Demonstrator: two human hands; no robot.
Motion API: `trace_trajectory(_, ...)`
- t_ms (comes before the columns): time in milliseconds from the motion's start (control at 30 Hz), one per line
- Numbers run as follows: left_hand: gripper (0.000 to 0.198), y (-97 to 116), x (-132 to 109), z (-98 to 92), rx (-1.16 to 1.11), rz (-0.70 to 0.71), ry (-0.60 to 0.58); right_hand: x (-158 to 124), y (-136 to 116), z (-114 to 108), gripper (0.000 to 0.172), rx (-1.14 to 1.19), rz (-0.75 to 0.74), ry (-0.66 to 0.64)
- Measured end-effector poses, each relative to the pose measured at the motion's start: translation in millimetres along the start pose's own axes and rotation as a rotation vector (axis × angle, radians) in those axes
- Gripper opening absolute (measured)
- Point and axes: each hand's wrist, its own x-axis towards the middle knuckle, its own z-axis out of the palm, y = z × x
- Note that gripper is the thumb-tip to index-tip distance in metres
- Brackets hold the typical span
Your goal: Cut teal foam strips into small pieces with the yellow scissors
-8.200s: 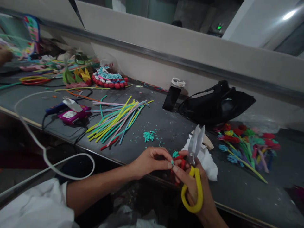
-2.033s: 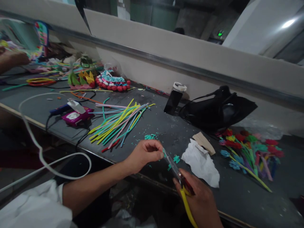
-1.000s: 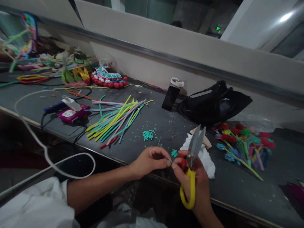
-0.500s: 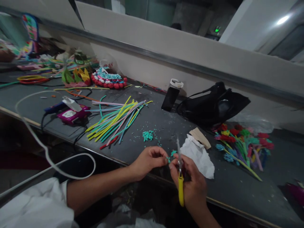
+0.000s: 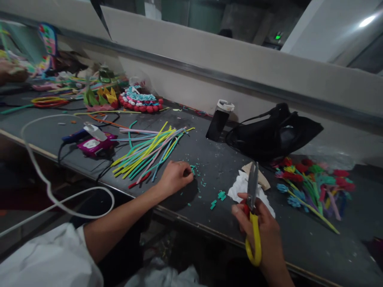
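Observation:
My right hand (image 5: 265,233) is wrapped round a pair of scissors (image 5: 253,199) with yellow and red handles. Their blades point up and away, over the crumpled white paper (image 5: 238,186). My left hand (image 5: 175,176) rests low over the table, fingers curled together at the small teal clippings (image 5: 193,170), partly covering them. What those fingers hold, if anything, is hidden. Between my hands lie a few larger teal cut pieces (image 5: 221,195). Left of my left hand is a loose bundle of fuzzy coloured stems (image 5: 149,149), yellow, teal, pink and blue.
A black bottle with a white lid (image 5: 220,119) and a black bag (image 5: 275,131) stand by the wall. Colourful stem flowers (image 5: 314,183) lie at right. A purple device (image 5: 96,145) and white cable (image 5: 44,175) are at left. Another person's hand (image 5: 12,73) shows far left.
My left hand has moved left and away from me to the clippings. My right hand has drawn to the right with the scissors, leaving the hands farther apart.

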Motion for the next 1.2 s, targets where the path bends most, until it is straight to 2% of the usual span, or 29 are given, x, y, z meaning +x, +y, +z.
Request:
trace_trajectory(100, 0.009, 4, -3, 1.9, 0.179, 0.058, 0.062, 1, 3, -3, 0.047, 0.074, 0.081, -0.025)
trace_trajectory(167, 0.010, 13, -9, 7.6, 0.217, 0.169, 0.071, 1, 6, -5, 0.048, 0.114, 0.105, -0.039)
trace_trajectory(267, 0.012, 29, -21, 23.4, 0.157, 0.378, -0.043, 1, 9, -6, 0.048, 0.147, 0.126, -0.045)
trace_trajectory(333, 0.013, 38, -27, 35.0, 0.136, 0.431, -0.130, 0, 9, -6, 0.047, 0.147, 0.115, -0.049)
trace_trajectory(433, 0.013, 46, -28, 46.1, 0.171, 0.436, -0.208, -2, 7, -5, 0.046, 0.124, 0.080, -0.072)
trace_trajectory(533, 0.009, 50, -25, 48.1, 0.244, 0.431, -0.237, -3, 6, -4, 0.044, 0.101, 0.067, -0.098)
trace_trajectory(833, 0.012, 56, -27, 52.6, 0.369, 0.428, -0.193, -2, -1, 2, 0.046, 0.048, 0.035, -0.118)
trace_trajectory(1033, 0.010, 51, -23, 53.5, 0.410, 0.532, -0.211, -1, -6, 6, 0.045, 0.061, 0.050, -0.156)
trace_trajectory(1133, 0.010, 48, -19, 50.5, 0.349, 0.473, -0.221, -1, -6, 5, 0.045, 0.039, 0.040, -0.140)
trace_trajectory(1200, 0.007, 46, -16, 46.7, 0.232, 0.383, -0.228, 0, -6, 5, 0.046, 0.036, 0.042, -0.129)
